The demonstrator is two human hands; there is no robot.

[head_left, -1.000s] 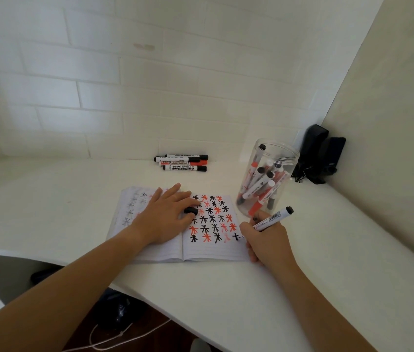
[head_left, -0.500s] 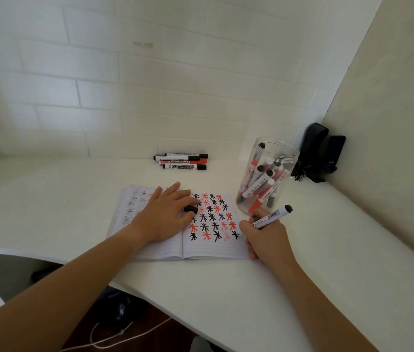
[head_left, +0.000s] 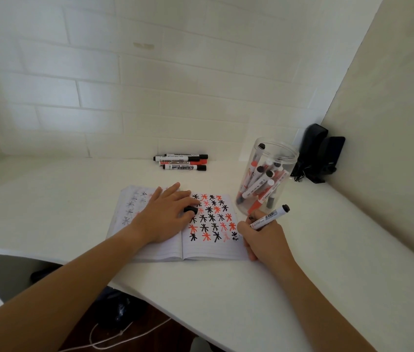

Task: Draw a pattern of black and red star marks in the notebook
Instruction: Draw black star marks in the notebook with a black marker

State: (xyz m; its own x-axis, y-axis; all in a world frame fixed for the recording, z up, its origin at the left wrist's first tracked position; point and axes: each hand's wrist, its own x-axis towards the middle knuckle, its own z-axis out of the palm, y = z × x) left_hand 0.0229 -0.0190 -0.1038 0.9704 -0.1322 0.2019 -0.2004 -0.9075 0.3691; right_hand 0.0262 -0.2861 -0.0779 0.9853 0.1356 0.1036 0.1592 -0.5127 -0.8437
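The open notebook point(head_left: 175, 232) lies flat on the white desk point(head_left: 226, 295), and everything else is placed from it. At its near right corner, the right hand point(head_left: 264, 237) has its fingers curled round a black marker point(head_left: 268, 216), the barrel slanting up and away to the right; the tip end is hidden behind the fingers, so whether it touches the paper I cannot tell. It sits beside the last black star in the bottom row of star marks point(head_left: 211, 219), a grid of black and red stars filling the right page. The left hand point(head_left: 161, 215) lies palm down across the notebook's spine, fingers mostly straight and spread over the left page, with a black cap point(head_left: 190, 209) pinched at the thumb side. Faint stars show on the left page. Just beyond the notebook's far right corner stands a clear jar point(head_left: 267, 179) of markers. Farther back, against the wall, lie four loose markers point(head_left: 180, 161). Far right of the jar, a black object point(head_left: 317, 153) sits in the corner.
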